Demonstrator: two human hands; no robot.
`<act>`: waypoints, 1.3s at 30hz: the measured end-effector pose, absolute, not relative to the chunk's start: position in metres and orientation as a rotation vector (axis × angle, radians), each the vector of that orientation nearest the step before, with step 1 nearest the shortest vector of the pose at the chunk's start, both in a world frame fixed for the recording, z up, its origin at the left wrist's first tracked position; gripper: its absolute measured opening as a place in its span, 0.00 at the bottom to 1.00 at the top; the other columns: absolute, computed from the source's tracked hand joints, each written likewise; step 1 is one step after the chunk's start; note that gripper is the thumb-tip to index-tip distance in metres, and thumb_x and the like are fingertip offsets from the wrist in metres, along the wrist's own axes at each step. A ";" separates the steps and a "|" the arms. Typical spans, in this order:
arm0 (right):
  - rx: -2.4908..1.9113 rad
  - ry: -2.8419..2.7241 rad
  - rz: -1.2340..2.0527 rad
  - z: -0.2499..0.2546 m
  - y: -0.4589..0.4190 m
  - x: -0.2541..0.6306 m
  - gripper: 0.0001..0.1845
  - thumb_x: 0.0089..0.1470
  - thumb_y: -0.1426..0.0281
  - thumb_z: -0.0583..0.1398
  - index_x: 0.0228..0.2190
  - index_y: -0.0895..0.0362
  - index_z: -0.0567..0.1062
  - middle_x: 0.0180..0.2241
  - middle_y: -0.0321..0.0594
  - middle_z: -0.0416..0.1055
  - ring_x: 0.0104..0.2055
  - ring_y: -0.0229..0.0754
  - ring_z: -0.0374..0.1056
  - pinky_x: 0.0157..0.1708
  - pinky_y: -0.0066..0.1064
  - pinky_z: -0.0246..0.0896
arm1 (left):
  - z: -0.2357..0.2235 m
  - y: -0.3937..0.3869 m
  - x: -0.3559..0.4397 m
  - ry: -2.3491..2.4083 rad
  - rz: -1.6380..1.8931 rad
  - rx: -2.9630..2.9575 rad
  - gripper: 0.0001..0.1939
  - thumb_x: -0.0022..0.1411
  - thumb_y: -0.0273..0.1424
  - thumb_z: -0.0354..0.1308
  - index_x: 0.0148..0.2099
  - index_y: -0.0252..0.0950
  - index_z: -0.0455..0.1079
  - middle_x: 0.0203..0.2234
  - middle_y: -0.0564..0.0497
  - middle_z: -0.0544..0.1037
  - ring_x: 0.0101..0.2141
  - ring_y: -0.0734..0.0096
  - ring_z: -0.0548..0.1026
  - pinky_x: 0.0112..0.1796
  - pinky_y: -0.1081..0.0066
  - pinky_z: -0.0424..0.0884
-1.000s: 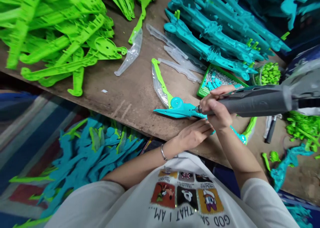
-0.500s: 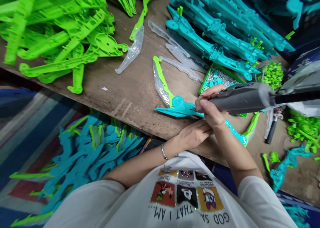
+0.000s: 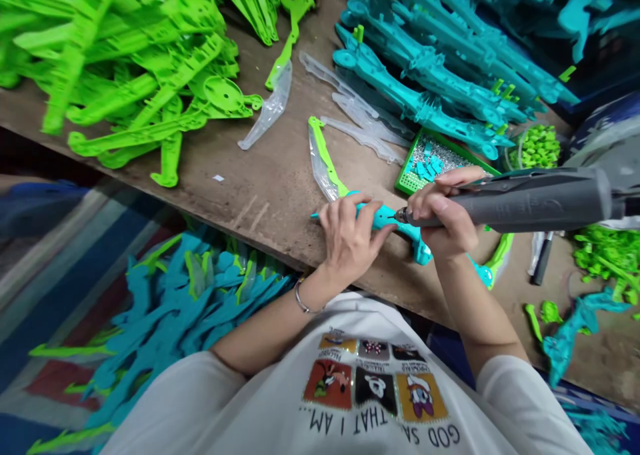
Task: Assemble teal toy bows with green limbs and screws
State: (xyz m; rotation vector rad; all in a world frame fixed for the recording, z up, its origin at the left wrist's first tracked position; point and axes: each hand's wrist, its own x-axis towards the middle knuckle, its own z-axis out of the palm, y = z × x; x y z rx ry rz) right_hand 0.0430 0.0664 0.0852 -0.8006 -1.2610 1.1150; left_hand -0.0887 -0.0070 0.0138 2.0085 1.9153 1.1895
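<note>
- Landmark: green tray (image 3: 411,184), on the brown desk (image 3: 270,168), held loose silvery bits and small teal pieces.
- Teal piece (image 3: 383,216) lay on the desk, just on the wearer's side of the tray, partly hidden by the left hand.
- Left hand (image 3: 350,232): grip part open, fingers spread over the teal piece, thumb out along it; couldn't tell if it pinched or only pressed.
- Right hand (image 3: 445,215): grip closed round the front of a grey power driver (image 3: 535,202), near side of tray; driver tip at the teal piece, actual contact unclear.
- Green limb (image 3: 327,162) angled off the teal piece, left of tray.
- Stacked teal parts (image 3: 425,98) lay beyond tray.
- Green parts pile (image 3: 165,85) sat well left of tray.
- Small green bits (image 3: 541,146) filled a jar, right of tray.
</note>
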 end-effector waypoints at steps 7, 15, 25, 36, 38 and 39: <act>-0.743 -1.291 1.172 0.087 0.058 0.044 0.11 0.55 0.64 0.66 0.39 0.48 0.71 0.19 0.26 0.66 0.18 0.39 0.62 0.22 0.35 0.63 | 0.018 0.001 -0.097 1.793 1.122 2.054 0.09 0.72 0.40 0.60 0.43 0.43 0.80 0.43 0.48 0.81 0.48 0.58 0.72 0.52 0.53 0.56; -0.681 -1.299 1.201 0.087 0.058 0.045 0.11 0.57 0.65 0.66 0.40 0.48 0.71 0.19 0.26 0.66 0.18 0.38 0.61 0.22 0.34 0.62 | 0.015 0.003 -0.097 1.728 1.158 2.080 0.09 0.73 0.38 0.59 0.43 0.43 0.79 0.42 0.49 0.81 0.48 0.59 0.73 0.55 0.52 0.56; -0.735 -1.371 1.192 0.084 0.058 0.042 0.12 0.57 0.61 0.67 0.41 0.45 0.70 0.19 0.25 0.64 0.18 0.40 0.61 0.22 0.37 0.61 | 0.016 0.004 -0.101 1.725 1.075 2.133 0.08 0.72 0.36 0.59 0.41 0.40 0.76 0.41 0.50 0.80 0.47 0.59 0.73 0.58 0.51 0.54; -0.798 -1.400 1.114 0.059 0.064 0.044 0.15 0.56 0.57 0.69 0.41 0.46 0.72 0.21 0.27 0.67 0.20 0.40 0.65 0.24 0.37 0.64 | 0.014 0.007 -0.110 1.698 0.873 2.216 0.30 0.66 0.40 0.65 0.65 0.35 0.66 0.58 0.36 0.75 0.58 0.43 0.70 0.64 0.38 0.50; -0.846 -1.367 1.104 0.055 0.065 0.043 0.16 0.55 0.56 0.69 0.41 0.48 0.71 0.21 0.27 0.67 0.19 0.40 0.65 0.24 0.37 0.64 | 0.010 0.007 -0.113 1.671 0.810 2.228 0.31 0.64 0.39 0.67 0.66 0.35 0.66 0.60 0.35 0.74 0.60 0.41 0.68 0.65 0.35 0.48; -0.853 -1.355 1.109 0.054 0.066 0.042 0.17 0.55 0.56 0.69 0.40 0.48 0.71 0.21 0.27 0.67 0.19 0.39 0.64 0.23 0.36 0.64 | 0.009 0.007 -0.113 1.666 0.791 2.231 0.31 0.64 0.38 0.67 0.65 0.36 0.66 0.60 0.36 0.74 0.61 0.40 0.67 0.65 0.34 0.47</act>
